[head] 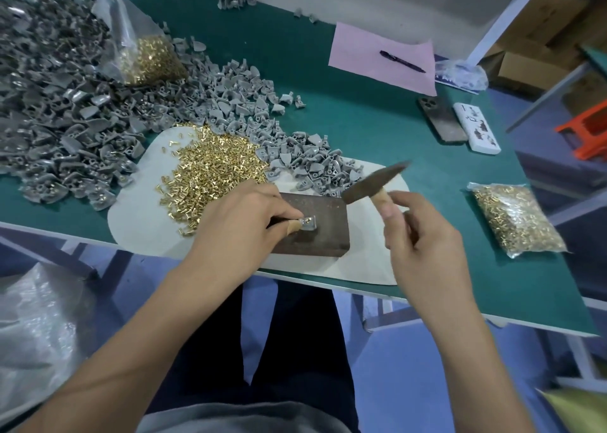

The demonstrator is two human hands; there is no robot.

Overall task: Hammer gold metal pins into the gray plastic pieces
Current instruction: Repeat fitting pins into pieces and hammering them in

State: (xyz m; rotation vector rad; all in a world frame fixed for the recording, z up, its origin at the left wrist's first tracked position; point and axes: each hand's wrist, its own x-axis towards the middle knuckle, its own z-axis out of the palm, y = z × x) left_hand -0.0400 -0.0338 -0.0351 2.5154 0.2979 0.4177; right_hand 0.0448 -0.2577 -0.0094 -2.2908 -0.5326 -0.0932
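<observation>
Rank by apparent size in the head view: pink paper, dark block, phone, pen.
1. pink paper
2. dark block, though it is nearer the camera
3. phone
4. pen

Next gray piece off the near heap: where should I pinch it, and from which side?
Probably pinch a gray piece at the heap's near edge by its flat fan-shaped blade, coming from the block side. The edge pieces lie loose on the paper, while the left hand holds one on the block.
</observation>
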